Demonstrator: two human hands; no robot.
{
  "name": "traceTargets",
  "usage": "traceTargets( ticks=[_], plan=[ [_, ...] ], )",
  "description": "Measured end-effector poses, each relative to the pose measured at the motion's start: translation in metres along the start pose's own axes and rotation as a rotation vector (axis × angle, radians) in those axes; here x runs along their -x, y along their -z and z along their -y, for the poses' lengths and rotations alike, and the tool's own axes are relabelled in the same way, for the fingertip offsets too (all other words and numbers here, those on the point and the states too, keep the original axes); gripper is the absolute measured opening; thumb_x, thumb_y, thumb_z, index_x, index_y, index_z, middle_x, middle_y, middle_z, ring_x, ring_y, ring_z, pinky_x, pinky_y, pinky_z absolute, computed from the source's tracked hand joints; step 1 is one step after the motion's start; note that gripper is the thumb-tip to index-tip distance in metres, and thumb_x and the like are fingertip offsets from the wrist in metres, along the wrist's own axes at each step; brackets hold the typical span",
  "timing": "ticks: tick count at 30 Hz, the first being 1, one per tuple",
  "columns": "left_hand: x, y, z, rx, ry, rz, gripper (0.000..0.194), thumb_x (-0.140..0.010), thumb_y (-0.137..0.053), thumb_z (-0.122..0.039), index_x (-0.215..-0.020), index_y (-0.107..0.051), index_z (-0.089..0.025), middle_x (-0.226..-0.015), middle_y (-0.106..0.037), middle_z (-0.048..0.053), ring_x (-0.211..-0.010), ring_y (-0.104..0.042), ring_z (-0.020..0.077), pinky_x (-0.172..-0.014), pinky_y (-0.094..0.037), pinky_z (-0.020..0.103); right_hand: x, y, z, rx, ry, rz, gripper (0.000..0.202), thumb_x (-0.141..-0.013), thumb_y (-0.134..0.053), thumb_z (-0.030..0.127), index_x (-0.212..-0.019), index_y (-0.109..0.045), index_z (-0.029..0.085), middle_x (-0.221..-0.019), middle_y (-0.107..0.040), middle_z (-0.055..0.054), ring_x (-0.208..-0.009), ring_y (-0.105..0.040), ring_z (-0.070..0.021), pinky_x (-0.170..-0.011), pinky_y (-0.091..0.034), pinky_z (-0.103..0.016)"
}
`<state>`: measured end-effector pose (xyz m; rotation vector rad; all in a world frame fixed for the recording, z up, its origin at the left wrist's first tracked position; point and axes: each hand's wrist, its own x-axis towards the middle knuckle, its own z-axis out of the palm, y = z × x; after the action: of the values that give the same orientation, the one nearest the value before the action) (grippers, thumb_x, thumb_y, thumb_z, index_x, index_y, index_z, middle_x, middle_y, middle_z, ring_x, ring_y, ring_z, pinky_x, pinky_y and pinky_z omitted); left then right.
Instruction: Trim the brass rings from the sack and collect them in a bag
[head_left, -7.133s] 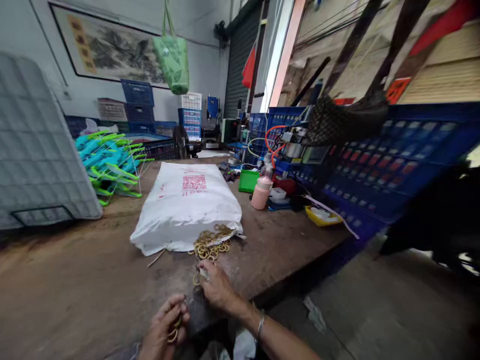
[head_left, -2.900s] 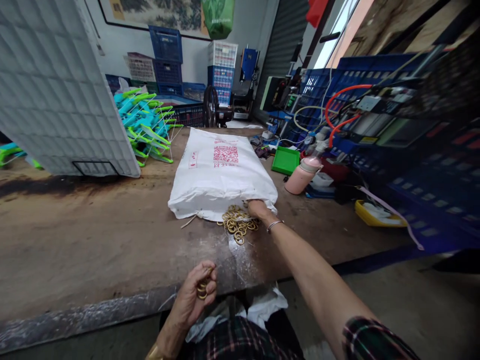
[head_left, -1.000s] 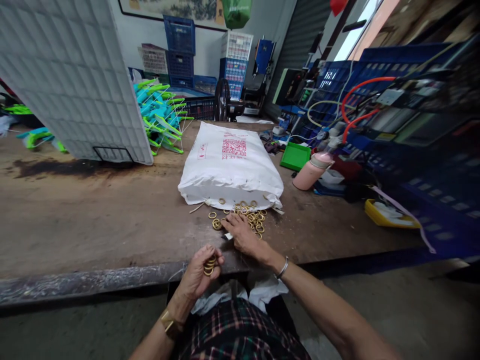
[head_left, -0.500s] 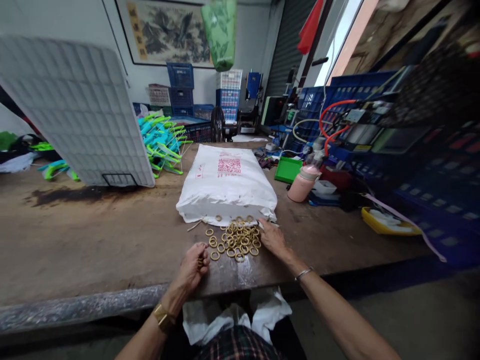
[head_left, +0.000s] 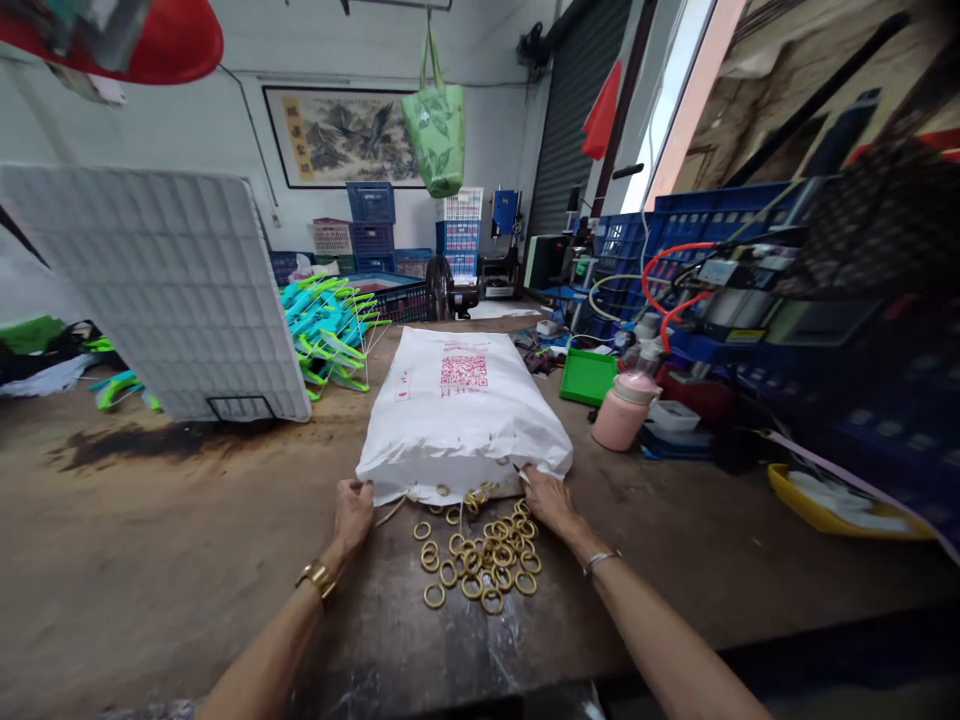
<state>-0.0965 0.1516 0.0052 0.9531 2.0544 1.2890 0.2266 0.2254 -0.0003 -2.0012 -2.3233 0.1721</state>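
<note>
A white woven sack (head_left: 465,425) with a red printed code lies flat on the table, its open mouth facing me. My left hand (head_left: 354,515) has its fingers closed at the left corner of the mouth. At the right side of that opening, my right hand (head_left: 551,500) grips the edge. Between my hands, many brass-coloured rings (head_left: 487,560) lie loose in a heap on the wood in front of the sack. A few rings (head_left: 476,498) rest at the lip of the mouth. Whether rings are inside my left fist is hidden.
A grey-white ribbed panel (head_left: 150,290) stands at the left, with green and blue hangers (head_left: 330,320) behind it. On the right are a green tray (head_left: 589,375), a pink bottle (head_left: 624,412), a yellow dish (head_left: 847,510) and a machine with orange hoses (head_left: 739,290).
My left hand has moved from beside the rings, where it held some, up to the sack's left corner. My right hand stays at the right edge. The camera view has tilted upward.
</note>
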Motion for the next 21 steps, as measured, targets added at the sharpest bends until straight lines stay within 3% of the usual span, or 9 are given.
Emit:
traceTargets(
  ticks=[6, 14, 21],
  plan=[
    [-0.014, -0.017, -0.008, -0.026, -0.006, -0.037, 0.022, -0.069, -0.057, -0.036, -0.075, -0.048, -0.017, -0.07, -0.056, 0.006, -0.067, -0.053, 0.0218, -0.059, -0.036, 0.03, -0.019, -0.003, 0.0, 0.011, 0.005, 0.011, 0.031, -0.088, -0.033, 0.021, -0.113, -0.052, 0.018, -0.093, -0.066, -0.012, -0.089, -0.062, -0.0228, -0.068, -0.039, -0.028],
    [-0.039, -0.046, -0.02, 0.03, -0.073, 0.036, 0.022, -0.069, -0.061, -0.032, -0.079, -0.05, -0.016, -0.074, -0.059, 0.007, -0.066, -0.054, 0.0186, -0.056, -0.036, 0.026, -0.047, -0.003, 0.006, 0.01, 0.019, 0.003, 0.034, -0.087, -0.033, 0.018, -0.115, -0.051, 0.018, -0.095, -0.066, -0.012, -0.091, -0.062, -0.0219, -0.068, -0.039, -0.028],
    [-0.074, -0.077, -0.029, 0.006, -0.046, 0.079, 0.025, -0.073, -0.058, -0.034, -0.084, -0.051, -0.013, -0.07, -0.059, 0.006, -0.063, -0.053, 0.0173, -0.052, -0.034, 0.025, -0.075, -0.004, 0.009, -0.001, 0.023, 0.025, 0.036, -0.084, -0.036, 0.015, -0.116, -0.051, 0.02, -0.097, -0.066, -0.011, -0.093, -0.062, -0.022, -0.069, -0.04, -0.027]
  ],
)
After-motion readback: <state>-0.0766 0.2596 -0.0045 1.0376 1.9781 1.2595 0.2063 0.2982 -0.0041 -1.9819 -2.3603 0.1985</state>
